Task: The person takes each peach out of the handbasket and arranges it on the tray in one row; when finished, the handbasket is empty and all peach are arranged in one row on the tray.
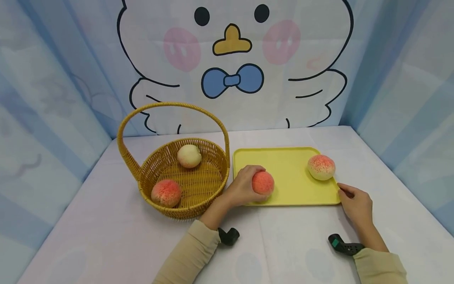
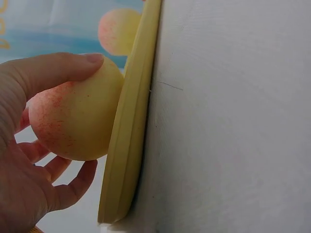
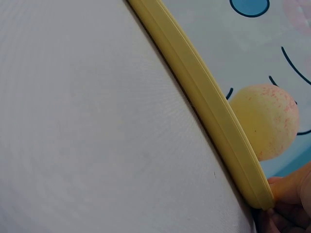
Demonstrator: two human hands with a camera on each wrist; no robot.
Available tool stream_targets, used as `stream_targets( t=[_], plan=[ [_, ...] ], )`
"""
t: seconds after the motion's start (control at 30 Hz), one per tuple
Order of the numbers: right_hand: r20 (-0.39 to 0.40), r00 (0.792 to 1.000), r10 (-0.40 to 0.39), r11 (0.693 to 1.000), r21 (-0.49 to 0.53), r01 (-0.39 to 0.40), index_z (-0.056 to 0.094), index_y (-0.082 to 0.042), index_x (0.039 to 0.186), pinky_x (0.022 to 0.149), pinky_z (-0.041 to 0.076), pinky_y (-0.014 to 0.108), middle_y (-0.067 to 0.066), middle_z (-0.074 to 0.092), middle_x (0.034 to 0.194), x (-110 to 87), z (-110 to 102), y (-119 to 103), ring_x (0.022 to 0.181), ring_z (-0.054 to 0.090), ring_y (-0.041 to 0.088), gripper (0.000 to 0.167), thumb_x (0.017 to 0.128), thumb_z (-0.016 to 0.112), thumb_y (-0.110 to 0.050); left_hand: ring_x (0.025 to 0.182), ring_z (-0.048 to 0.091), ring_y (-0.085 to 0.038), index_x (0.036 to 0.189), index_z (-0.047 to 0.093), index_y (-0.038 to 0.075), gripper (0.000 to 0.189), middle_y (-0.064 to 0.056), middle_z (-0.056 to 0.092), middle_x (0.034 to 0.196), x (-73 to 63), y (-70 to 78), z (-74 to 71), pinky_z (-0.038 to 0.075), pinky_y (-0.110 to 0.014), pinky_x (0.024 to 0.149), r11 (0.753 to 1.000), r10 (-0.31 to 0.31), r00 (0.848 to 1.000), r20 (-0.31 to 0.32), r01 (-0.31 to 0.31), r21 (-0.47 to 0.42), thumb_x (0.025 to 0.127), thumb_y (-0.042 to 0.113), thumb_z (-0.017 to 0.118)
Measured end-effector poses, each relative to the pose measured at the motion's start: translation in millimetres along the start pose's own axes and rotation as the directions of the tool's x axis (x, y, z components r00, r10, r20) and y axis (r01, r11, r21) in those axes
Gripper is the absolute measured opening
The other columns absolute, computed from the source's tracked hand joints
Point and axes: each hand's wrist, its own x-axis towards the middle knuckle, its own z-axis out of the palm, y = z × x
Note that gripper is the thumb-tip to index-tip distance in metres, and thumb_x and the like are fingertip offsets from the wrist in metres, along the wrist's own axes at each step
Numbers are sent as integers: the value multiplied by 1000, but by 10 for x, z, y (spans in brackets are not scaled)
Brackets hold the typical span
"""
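My left hand (image 1: pixel 242 187) holds a pink-red peach (image 1: pixel 263 183) over the left part of a yellow tray (image 1: pixel 289 173). In the left wrist view the thumb lies along the top of this peach (image 2: pixel 80 119) and the fingers curl beneath, close to the tray's rim (image 2: pixel 129 121). My right hand (image 1: pixel 357 205) pinches the tray's near right corner; in the right wrist view its fingers (image 3: pixel 294 187) sit above and below that corner. A second peach (image 1: pixel 321 167), pale with a pink speckled top, rests at the tray's right side.
Left of the tray stands a woven basket (image 1: pixel 184 213) with a tall arched handle (image 1: pixel 173 104). Inside it lie a pale peach (image 1: pixel 189 156) at the back and a red peach (image 1: pixel 166 193) at the front left. A printed curtain (image 1: pixel 232 114) closes off the table's far edge.
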Motion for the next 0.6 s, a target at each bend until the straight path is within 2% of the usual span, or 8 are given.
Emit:
stream_targets(
  t=[0.33,0.6],
  plan=[
    [2,1000,6,1000,2,-6,51,7,125,76,44,37,27,52,121,5,-11,-8,106,48,36,37,94,46,-13,111,44,-18,124,50,15,65,-4,47,121,-1,49,-12,43,-32,85,1000,0,1000,28,0,9,67,23,80],
    [-7,1000,1,1000,-4,-1,52,7,125,73,43,33,26,53,120,-6,-10,-10,105,49,34,36,94,45,-12,110,44,-19,123,51,15,62,-5,47,121,-8,88,15,44,-31,83,1000,13,1000,25,-13,13,69,24,79]
  ],
)
